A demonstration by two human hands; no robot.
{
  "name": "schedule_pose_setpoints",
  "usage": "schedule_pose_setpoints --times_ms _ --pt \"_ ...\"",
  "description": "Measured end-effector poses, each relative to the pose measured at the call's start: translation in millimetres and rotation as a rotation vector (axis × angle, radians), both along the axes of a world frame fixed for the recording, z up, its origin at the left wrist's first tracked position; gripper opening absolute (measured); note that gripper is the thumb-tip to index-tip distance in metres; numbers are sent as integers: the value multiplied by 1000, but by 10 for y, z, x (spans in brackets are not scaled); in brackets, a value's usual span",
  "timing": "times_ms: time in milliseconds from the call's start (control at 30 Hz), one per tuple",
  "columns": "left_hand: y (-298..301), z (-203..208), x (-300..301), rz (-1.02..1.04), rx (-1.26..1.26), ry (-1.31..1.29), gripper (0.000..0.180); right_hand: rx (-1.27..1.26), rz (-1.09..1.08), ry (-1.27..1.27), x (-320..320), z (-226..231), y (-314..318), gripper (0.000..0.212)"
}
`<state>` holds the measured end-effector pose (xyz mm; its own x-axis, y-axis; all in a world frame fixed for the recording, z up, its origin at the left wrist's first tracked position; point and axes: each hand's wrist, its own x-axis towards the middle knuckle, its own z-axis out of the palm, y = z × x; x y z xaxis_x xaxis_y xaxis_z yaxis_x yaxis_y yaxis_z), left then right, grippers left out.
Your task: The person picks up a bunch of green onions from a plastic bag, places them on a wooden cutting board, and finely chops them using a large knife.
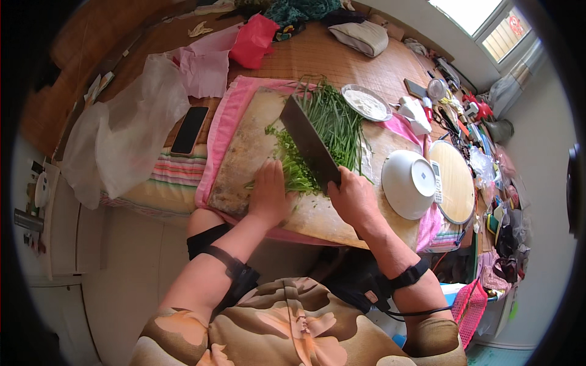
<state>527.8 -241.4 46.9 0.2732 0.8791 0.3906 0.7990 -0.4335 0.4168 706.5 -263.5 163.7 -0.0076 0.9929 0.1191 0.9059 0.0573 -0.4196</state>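
Note:
My right hand (354,198) is wrapped round the handle of a cleaver (308,141). Its broad dark blade slants up and left over the greens, hiding some of them. Long green chives (342,119) lie in a bundle to the right of the blade. Left of and below it is a loose heap of chopped greens (290,168). My left hand (268,194) rests at the near edge of this heap, its fingers stretched out and touching the greens. All of this lies on a worn wooden cutting board (241,161).
A pink towel (213,149) lies under the board. To the right are an upturned white bowl (406,192), a plate of white powder (364,100) and a round wooden board (455,183). A phone (190,131) and clear plastic bag (128,122) lie left. Clutter lines the right edge.

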Motion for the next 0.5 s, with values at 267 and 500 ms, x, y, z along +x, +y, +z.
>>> schedule_pose_setpoints --times_ms 267,500 --pt "31 48 31 -33 -47 -13 68 -222 18 -99 -2 -21 -75 21" --pt "27 -84 17 -45 -29 -9 67 -319 68 -99 -69 54 90 18"
